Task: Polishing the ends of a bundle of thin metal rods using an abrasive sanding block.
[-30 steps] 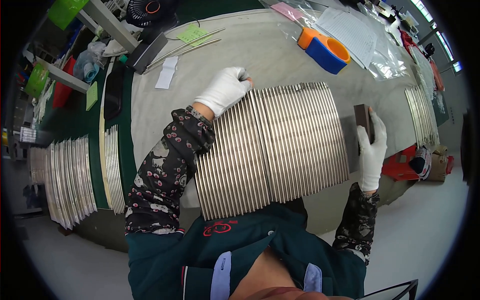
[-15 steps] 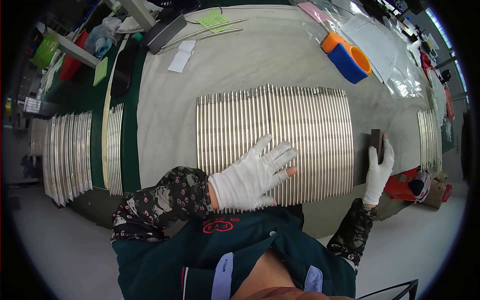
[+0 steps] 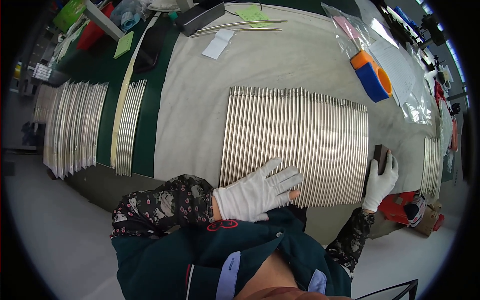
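A wide row of slim silvery metal rods (image 3: 325, 145) lies side by side on the grey cloth in front of me. My left hand (image 3: 257, 192), in a white glove with some bare fingertips, rests flat across the near part of the row, fingers spread. Just beyond the row's right edge, my right hand (image 3: 381, 182), gloved the same way, grips a dark brown rectangular block (image 3: 381, 156) between thumb and fingers. The block sits at cloth level; its near end is hidden by the hand.
Bagged rods (image 3: 75, 125) and a loose bundle (image 3: 131, 125) lie at left; more rods (image 3: 431, 165) lie far right. An orange-and-blue tape dispenser-like ring (image 3: 372, 80) stands beside papers (image 3: 392, 62). Two long rods (image 3: 250, 29) lie at the back by a white slip (image 3: 218, 44).
The whole view has shifted, so the rods appear further right. My left hand has slid toward the near ends of the rods. The right hand keeps its grip, with the block nearer the row.
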Available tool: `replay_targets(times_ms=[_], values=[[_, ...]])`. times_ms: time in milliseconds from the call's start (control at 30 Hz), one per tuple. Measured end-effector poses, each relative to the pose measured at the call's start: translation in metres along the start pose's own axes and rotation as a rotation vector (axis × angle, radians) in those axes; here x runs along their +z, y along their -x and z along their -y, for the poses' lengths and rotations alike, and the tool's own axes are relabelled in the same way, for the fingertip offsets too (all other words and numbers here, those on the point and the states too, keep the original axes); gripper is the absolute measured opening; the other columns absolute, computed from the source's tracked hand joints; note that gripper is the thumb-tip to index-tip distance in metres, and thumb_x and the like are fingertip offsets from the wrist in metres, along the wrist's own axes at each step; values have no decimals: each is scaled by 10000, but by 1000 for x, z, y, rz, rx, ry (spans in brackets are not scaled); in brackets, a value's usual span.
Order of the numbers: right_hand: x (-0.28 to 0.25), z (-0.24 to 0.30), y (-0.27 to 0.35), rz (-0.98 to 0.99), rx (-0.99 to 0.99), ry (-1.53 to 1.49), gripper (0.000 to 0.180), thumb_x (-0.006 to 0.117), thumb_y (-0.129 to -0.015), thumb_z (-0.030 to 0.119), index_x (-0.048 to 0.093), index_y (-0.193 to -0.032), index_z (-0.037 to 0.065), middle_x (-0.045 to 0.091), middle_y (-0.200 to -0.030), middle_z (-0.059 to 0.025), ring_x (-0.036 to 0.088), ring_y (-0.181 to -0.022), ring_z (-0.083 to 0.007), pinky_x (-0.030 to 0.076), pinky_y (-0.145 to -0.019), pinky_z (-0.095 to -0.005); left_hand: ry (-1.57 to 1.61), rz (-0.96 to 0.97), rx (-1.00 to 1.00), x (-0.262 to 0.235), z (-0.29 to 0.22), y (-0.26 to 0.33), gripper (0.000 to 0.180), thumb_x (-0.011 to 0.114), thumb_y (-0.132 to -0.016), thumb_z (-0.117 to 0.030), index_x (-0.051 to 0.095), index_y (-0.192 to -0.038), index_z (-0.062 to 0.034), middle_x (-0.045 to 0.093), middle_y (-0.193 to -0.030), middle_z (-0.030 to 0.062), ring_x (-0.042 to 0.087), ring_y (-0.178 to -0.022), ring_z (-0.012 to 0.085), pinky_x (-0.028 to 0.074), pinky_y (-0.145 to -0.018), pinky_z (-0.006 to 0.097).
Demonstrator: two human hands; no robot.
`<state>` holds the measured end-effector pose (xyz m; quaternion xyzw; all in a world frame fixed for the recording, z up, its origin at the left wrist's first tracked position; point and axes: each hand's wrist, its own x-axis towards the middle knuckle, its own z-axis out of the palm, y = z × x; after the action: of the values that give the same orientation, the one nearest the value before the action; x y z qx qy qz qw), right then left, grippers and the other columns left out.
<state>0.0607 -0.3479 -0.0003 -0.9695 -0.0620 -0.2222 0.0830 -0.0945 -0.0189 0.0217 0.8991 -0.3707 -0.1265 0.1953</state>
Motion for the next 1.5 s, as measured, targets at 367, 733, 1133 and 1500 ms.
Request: replay_targets(times_ms=[367,733,1133,1500], values=[[1,9,2,-9,28,128,495,677,-770,233,587,-1227,66,562,-1242,-177,564,-1042,-365,465,-888,-435,-52,-86,10,5,-2,0,662,615,-823,-368,424,-1374,-54,289,-1515,163,200,-1433,311,125,-1148,540],[4,5,1,-26,25,146,498,676,-776,261,588,-1234,84,572,-1235,-161,574,-1036,-352,479,-874,-429,-150,-74,-91,10,-9,35,763,687,-729,-461,446,-1342,-76,349,-1476,139,285,-1387,299,199,-1130,530],[8,0,1,-43,16,200,505,678,-780,306,595,-1242,123,580,-1231,-151,590,-1013,-346,494,-851,-434,-59,-185,-70,13,-13,31,705,672,-765,-312,402,-1372,-76,345,-1472,147,310,-1373,308,257,-1104,541],[11,0,-1,-88,2,218,495,691,-765,349,629,-1210,142,597,-1214,-171,613,-1004,-343,512,-832,-439,-122,-153,136,25,-10,23,498,552,-835,-179,500,-1315,-55,358,-1486,55,331,-1374,202,275,-1104,512]])
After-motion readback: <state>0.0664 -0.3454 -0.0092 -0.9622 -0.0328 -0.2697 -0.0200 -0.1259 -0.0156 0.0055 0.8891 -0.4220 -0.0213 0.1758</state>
